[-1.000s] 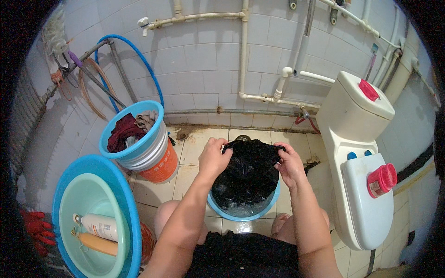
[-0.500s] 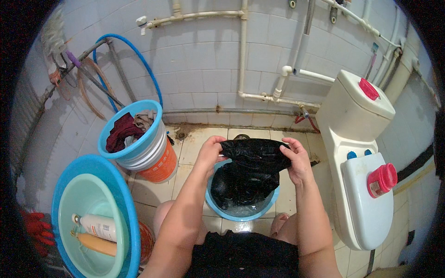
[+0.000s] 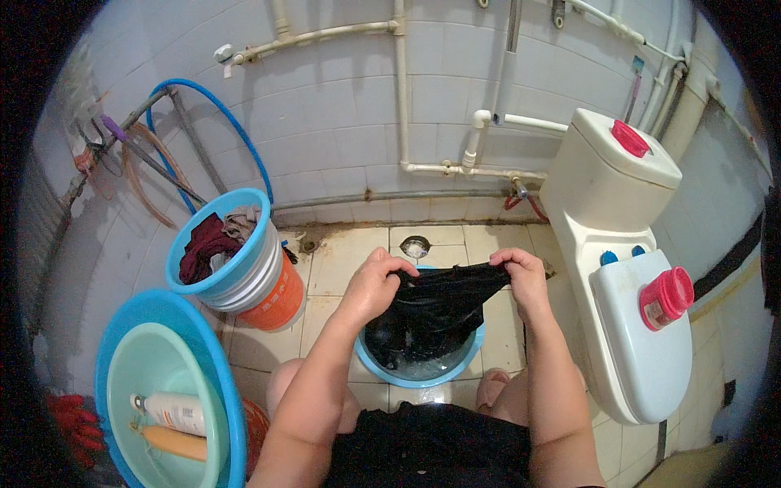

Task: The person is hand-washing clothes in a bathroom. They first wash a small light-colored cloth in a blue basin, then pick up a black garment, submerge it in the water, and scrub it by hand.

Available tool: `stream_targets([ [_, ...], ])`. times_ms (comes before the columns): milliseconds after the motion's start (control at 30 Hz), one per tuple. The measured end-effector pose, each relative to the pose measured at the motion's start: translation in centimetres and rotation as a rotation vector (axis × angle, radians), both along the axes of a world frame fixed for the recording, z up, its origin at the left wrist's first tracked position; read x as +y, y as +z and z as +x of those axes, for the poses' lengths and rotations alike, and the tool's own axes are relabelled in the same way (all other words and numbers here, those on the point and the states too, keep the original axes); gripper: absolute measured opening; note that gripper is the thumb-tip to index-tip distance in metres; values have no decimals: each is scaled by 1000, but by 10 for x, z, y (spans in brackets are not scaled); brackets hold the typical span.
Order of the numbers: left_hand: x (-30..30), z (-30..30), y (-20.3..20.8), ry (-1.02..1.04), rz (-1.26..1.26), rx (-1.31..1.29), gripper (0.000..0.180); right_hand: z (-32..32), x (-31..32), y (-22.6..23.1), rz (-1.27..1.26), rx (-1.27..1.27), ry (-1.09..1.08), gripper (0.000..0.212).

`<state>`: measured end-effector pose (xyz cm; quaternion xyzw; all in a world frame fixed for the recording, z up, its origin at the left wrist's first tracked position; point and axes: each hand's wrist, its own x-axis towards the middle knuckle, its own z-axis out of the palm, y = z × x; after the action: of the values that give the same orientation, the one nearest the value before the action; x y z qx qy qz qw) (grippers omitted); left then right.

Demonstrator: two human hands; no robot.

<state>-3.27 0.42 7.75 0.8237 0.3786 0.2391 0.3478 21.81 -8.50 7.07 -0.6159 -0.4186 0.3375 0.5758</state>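
Laundry by hand, seen from the head camera looking straight down: both hands are up over a small blue basin on the tiled floor, stretching a wet black garment between them. The left hand is clenched on one end of the top edge and the right hand pinches the other end, so the cloth hangs taut like a banner with its lower part drooping into the basin, which looks to have some water in it. Off to the person's left sits a blue bucket stacked in an orange one, with dark red and grey clothes piled inside, and closer in, a big blue tub holding a green bowl with two bottles lying in it. A white toilet stands to the right, just beside the basin. My read is this is the rinse-and-check stage: garment lifted out and spread for a look. Whatever follows calls for a firm grip on both ends and keeping the drip over the basin, since the cloth looks heavy with water.
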Motion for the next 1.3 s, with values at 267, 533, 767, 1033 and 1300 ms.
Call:
stream_targets([
  [267,-15,11,3,-510,-91,28,34,20,-12,5,-25,385,-132,24],
  [533,-25,30,-19,-264,23,159,33,11,-16,9,15,521,-8,34],
  [767,-19,50,-25,-80,-973,-882,26,-27,-21,-1,51,11,258,77],
  [1033,-21,64,-29,-283,-335,-681,41,-42,-17,-5,84,-430,90,39],
  [1300,-44,85,-32,-290,-953,-796,41,-40,-31,25,28,-136,112,48],
])
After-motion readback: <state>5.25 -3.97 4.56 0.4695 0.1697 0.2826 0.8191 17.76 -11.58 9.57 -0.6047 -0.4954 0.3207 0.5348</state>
